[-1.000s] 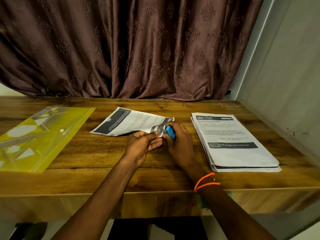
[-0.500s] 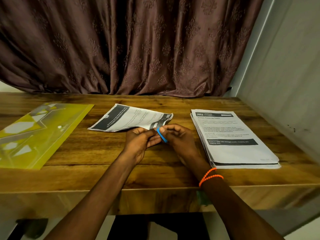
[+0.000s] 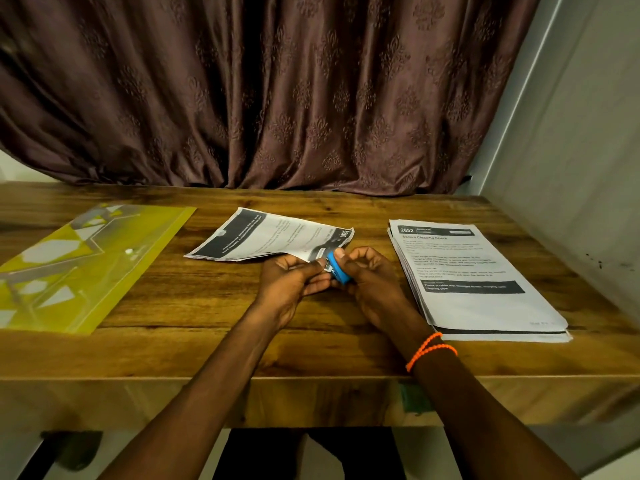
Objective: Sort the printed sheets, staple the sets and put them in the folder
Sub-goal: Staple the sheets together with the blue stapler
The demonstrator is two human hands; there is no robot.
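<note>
A small set of printed sheets [image 3: 263,239] lies turned sideways in the middle of the wooden table [image 3: 194,344]. Its near right corner is lifted between my hands. My right hand [image 3: 370,278] grips a small blue stapler [image 3: 337,270] at that corner. My left hand [image 3: 289,284] pinches the same corner from the left, fingertips against the stapler's metal jaw. A thick stack of printed sheets [image 3: 474,282] lies to the right, headed "2652". A yellow translucent folder [image 3: 79,265] lies flat at the left, apart from both hands.
A brown patterned curtain [image 3: 263,98] hangs behind the table. A grey wall [image 3: 575,168] bounds the right side, close to the stack. The table's front edge runs under my forearms. An orange bead bracelet [image 3: 431,349] circles my right wrist.
The stapler has turned in my right hand and now shows more of its blue body and metal jaw at the paper corner. Both hands stay at the corner with only small shifts.
</note>
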